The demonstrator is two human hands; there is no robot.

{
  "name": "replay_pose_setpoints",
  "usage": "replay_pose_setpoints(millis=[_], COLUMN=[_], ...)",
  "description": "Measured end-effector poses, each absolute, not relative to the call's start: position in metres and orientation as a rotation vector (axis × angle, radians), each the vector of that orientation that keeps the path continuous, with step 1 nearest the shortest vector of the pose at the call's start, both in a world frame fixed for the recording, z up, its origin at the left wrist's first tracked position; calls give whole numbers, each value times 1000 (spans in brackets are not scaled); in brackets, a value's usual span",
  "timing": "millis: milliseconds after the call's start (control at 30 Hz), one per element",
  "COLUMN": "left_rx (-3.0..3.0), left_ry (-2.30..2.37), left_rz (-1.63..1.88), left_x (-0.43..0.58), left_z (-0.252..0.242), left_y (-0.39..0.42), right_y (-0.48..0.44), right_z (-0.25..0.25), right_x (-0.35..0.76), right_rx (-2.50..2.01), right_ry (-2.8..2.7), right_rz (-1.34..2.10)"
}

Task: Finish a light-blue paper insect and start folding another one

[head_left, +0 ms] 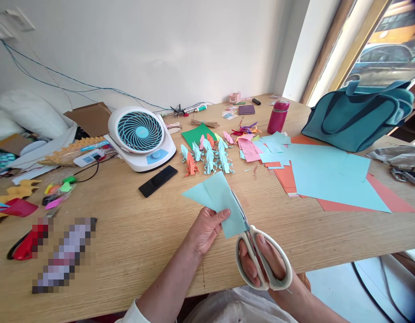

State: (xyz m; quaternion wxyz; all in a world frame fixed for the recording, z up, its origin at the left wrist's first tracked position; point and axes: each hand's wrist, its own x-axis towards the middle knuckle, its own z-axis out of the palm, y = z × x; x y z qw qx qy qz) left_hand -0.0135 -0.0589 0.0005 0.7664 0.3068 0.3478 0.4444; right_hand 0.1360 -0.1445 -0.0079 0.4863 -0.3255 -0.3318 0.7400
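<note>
A folded piece of light blue paper (218, 193) is pinched in my left hand (207, 229), thumb on top. My right hand (271, 258) has its fingers through the handles of white-handled scissors (252, 242). The scissor blades lie along the right edge of the paper and are partly hidden by it. Just beyond the paper stands a group of small folded paper figures (210, 157), mostly light blue, with some orange and pink ones.
A white fan (141, 134) stands back left, with a black phone (158, 181) before it. Light blue sheets (328, 172) overlap orange ones on the right. Behind them are a magenta bottle (278, 117) and a teal bag (355, 116). A red-handled cutter (32, 242) lies front left.
</note>
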Motion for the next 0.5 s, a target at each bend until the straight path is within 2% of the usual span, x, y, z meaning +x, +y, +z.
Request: replay_pose_setpoints(millis=[500], left_rx=[688], left_ry=[746], left_rz=[939], left_x=[-12], left_z=[3], left_y=[-62], right_y=[-141], right_z=[-7], right_x=[135], right_rx=[-795], right_ry=[-815], right_rz=[1786])
